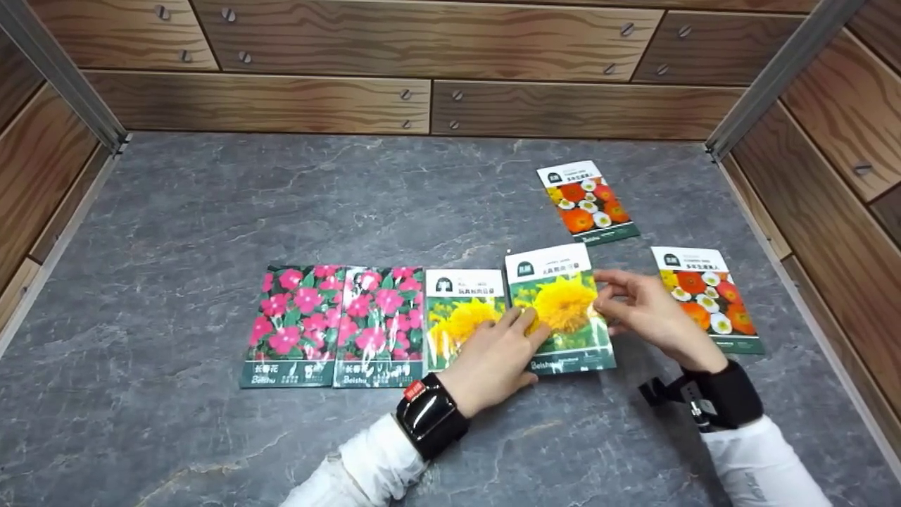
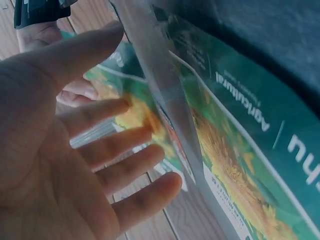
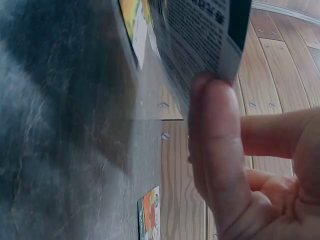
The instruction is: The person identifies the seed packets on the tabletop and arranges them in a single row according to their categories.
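Observation:
A yellow sunflower seed packet (image 1: 556, 296) stands slightly raised and tilted between the two hands. My right hand (image 1: 651, 313) pinches its right edge; the right wrist view shows a fingertip (image 3: 220, 95) against its printed back. My left hand (image 1: 496, 355) reaches over its left side with fingers extended, close to the surface. Under that hand lies a second sunflower packet (image 1: 450, 289), partly hidden. In the left wrist view, the fingers (image 2: 135, 200) are spread beside the raised packet (image 2: 225, 155).
Two pink-flower seed packets (image 1: 292, 317) lie side by side at the left of the row. An orange-and-white poppy packet (image 1: 588, 204) rests farther back, and another poppy packet (image 1: 739, 310) lies right of my right hand. Wood-patterned walls (image 1: 422, 42) surround the grey marbled table (image 1: 281, 204).

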Demonstrator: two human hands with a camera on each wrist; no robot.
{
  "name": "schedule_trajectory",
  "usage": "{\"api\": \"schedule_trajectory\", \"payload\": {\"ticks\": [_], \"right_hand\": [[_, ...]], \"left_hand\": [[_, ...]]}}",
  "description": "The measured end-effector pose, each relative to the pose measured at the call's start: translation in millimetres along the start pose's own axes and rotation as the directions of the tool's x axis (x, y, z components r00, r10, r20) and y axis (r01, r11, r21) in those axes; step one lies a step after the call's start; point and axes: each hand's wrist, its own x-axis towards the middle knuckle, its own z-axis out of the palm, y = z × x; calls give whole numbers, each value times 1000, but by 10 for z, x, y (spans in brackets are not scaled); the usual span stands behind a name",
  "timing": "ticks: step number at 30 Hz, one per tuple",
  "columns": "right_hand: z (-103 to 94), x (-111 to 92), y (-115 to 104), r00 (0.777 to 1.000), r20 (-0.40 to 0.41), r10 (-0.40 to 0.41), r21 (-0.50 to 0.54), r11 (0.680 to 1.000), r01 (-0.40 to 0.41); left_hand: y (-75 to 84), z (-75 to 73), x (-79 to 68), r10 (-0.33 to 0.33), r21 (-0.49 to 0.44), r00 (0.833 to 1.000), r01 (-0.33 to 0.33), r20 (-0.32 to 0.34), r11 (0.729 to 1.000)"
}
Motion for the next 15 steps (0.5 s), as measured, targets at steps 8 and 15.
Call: {"api": "schedule_trajectory", "payload": {"ticks": [8, 15], "right_hand": [[69, 23, 14, 999, 28, -28, -159, 987, 32], [170, 53, 43, 998, -3, -70, -420, 906, 62]], "left_hand": [[-5, 42, -6, -20, 8, 995, 19, 95, 1000], [3, 66, 0, -20, 36, 992, 16, 124, 999]]}}
